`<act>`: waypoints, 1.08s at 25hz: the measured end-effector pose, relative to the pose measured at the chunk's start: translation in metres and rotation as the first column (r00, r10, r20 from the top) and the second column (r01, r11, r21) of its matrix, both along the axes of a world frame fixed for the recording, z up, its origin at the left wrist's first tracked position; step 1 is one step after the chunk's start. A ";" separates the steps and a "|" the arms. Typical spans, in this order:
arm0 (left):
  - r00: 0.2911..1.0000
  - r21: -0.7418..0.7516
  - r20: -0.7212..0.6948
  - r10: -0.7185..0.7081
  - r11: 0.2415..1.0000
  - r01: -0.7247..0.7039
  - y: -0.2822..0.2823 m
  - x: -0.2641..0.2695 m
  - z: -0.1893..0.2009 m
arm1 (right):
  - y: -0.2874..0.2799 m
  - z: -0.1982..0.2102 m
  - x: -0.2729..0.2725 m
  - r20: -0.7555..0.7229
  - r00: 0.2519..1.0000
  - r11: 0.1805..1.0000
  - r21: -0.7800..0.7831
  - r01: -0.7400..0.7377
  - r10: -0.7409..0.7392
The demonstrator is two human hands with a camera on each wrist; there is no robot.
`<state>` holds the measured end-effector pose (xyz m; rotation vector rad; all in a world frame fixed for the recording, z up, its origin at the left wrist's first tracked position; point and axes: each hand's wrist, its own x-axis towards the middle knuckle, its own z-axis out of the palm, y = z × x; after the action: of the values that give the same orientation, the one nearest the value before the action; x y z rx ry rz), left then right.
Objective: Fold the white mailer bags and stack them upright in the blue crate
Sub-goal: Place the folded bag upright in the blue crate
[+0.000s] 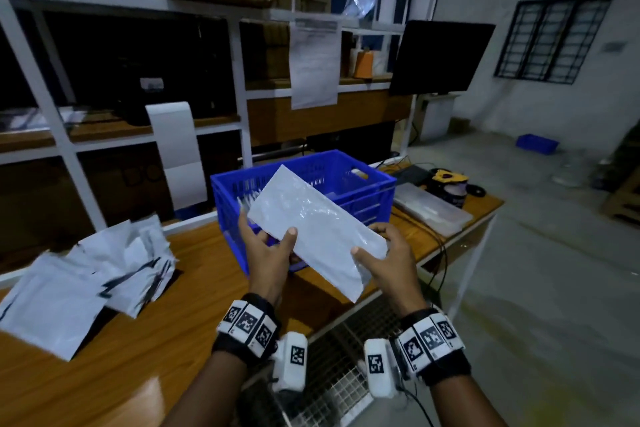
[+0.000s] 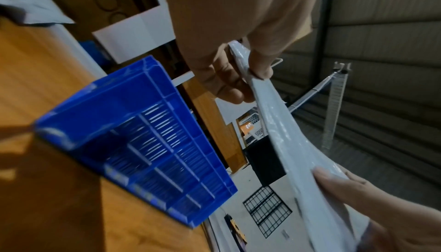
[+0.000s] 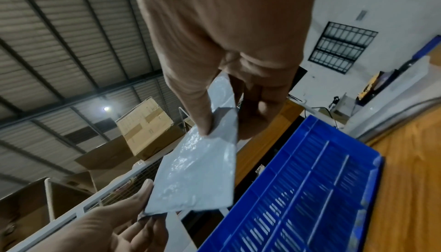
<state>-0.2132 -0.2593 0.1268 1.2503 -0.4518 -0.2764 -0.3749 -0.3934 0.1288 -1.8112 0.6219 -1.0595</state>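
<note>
On the wooden table [image 1: 145,315], at the left, lies a loose pile of white mailer bags [image 1: 86,274]. The left hand [image 1: 266,253] and the right hand [image 1: 391,260] both pinch one folded mailer bag [image 1: 311,225], thumb on top, held tilted just before the blue crate [image 1: 367,191]

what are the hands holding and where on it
Both hold one white mailer bag in the air: left hand pinches its lower long edge, right hand its near short end.

White shelving [image 1: 239,55], wooden table [image 1: 121,350], barred window [image 1: 550,38] (dim), concrete floor [image 1: 554,270]
</note>
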 end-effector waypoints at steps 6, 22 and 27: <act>0.954 0.003 0.269 -0.130 0.991 0.134 -0.051 0.027 0.023 | -0.055 0.042 0.017 -0.138 0.982 0.985 -0.101 -0.143 0.128; 0.834 0.386 0.521 -0.185 0.922 -0.037 -0.112 0.162 -0.018 | -0.156 0.038 0.188 0.028 0.996 0.996 -0.027 0.089 -0.089; 0.828 0.542 0.539 -0.154 0.816 -0.201 -0.146 0.170 -0.022 | -0.206 0.042 0.236 -0.033 0.994 0.993 -0.062 0.099 -0.101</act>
<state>-0.0433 -0.4053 0.1049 1.9599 -0.9094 0.0001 -0.1388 -0.5990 0.1707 -1.8714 0.7156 -1.1255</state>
